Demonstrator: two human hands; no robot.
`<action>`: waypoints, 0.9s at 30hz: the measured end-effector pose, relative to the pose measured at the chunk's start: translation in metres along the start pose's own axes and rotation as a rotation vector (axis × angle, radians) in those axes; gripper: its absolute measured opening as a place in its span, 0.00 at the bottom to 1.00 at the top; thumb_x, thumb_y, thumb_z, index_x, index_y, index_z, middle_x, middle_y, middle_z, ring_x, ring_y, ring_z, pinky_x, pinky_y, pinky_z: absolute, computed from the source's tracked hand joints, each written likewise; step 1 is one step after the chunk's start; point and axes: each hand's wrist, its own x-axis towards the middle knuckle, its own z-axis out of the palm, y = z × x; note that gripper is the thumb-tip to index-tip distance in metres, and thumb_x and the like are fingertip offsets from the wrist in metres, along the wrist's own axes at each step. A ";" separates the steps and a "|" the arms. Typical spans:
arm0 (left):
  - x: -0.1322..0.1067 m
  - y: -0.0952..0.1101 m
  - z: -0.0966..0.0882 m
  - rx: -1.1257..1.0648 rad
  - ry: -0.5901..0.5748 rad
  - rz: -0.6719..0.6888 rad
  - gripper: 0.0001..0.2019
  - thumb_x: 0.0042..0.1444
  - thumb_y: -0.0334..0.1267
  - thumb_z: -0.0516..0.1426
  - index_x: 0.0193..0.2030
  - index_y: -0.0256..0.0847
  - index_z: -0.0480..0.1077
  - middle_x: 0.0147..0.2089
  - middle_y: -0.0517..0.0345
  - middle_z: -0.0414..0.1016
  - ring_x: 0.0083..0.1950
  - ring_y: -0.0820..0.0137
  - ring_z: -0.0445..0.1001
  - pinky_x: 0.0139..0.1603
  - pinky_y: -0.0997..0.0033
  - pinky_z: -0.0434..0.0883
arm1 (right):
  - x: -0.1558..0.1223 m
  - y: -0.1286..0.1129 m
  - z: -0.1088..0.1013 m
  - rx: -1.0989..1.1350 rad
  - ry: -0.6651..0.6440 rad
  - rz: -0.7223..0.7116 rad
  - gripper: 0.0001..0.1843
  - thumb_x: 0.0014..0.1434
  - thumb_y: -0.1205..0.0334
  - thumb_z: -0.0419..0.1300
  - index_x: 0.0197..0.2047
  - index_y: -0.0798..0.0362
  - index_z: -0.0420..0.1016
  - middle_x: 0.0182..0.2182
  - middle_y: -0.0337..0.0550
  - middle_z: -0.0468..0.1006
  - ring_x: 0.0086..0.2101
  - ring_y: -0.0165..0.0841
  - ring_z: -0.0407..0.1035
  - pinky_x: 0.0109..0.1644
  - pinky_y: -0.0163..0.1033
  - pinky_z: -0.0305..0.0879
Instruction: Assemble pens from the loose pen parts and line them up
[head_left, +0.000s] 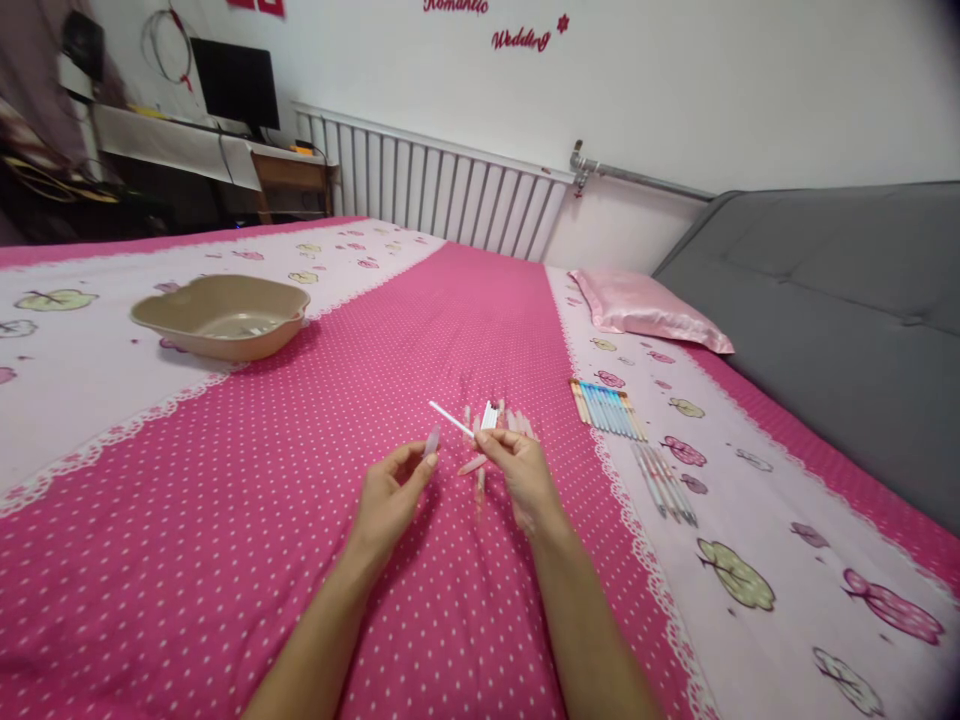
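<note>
My left hand (391,490) is closed in a pinch on a small translucent pale-pink piece (431,442) that looks like a pen cap. Between the thumb and fingers of my right hand (519,474) is a thin white stick (450,418), pointing up and to the left. The two pieces are apart. Just beyond my right hand lies a bunch of white sticks (490,414), with several pale-pink translucent pieces (521,423) beside it. Another pinkish piece (472,465) lies on the bedspread under my right fingers, partly hidden.
On the right lie a row of blue and orange pens (607,409) and a group of paler pens (665,485). A beige basin (221,318) with small pieces inside stands at left on the pink bedspread (300,560). A pink pillow (649,308) rests near the grey headboard (817,290).
</note>
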 end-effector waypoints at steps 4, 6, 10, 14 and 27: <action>-0.001 0.006 -0.001 -0.159 -0.005 -0.043 0.16 0.51 0.45 0.61 0.44 0.40 0.74 0.42 0.51 0.77 0.43 0.65 0.73 0.49 0.64 0.67 | -0.007 -0.002 0.006 0.012 -0.210 0.065 0.14 0.43 0.54 0.69 0.29 0.56 0.77 0.26 0.40 0.77 0.30 0.29 0.69 0.43 0.37 0.63; -0.001 0.007 -0.003 -0.193 0.001 -0.048 0.17 0.51 0.46 0.61 0.45 0.39 0.74 0.38 0.52 0.76 0.41 0.66 0.73 0.48 0.65 0.67 | -0.010 -0.001 0.007 -0.019 -0.290 0.084 0.15 0.44 0.54 0.69 0.30 0.57 0.77 0.27 0.40 0.76 0.30 0.28 0.69 0.42 0.37 0.62; -0.001 0.007 -0.005 -0.194 -0.017 -0.043 0.15 0.52 0.46 0.60 0.43 0.39 0.75 0.38 0.53 0.75 0.39 0.68 0.72 0.45 0.67 0.68 | -0.013 -0.002 0.006 -0.072 -0.446 0.102 0.14 0.46 0.54 0.68 0.32 0.57 0.76 0.29 0.40 0.76 0.30 0.27 0.68 0.40 0.36 0.62; -0.003 0.010 -0.003 -0.205 -0.143 -0.049 0.13 0.51 0.45 0.61 0.40 0.39 0.76 0.39 0.52 0.76 0.40 0.67 0.72 0.45 0.67 0.69 | -0.013 -0.004 0.002 -0.104 -0.563 0.146 0.14 0.47 0.54 0.67 0.29 0.56 0.74 0.25 0.37 0.72 0.27 0.25 0.64 0.37 0.35 0.59; -0.007 0.011 0.004 -0.271 -0.311 -0.057 0.13 0.56 0.42 0.58 0.45 0.41 0.74 0.47 0.50 0.76 0.49 0.63 0.72 0.52 0.65 0.67 | -0.010 0.003 0.007 0.070 -0.521 0.227 0.23 0.37 0.58 0.73 0.37 0.57 0.73 0.25 0.36 0.74 0.23 0.24 0.66 0.30 0.32 0.60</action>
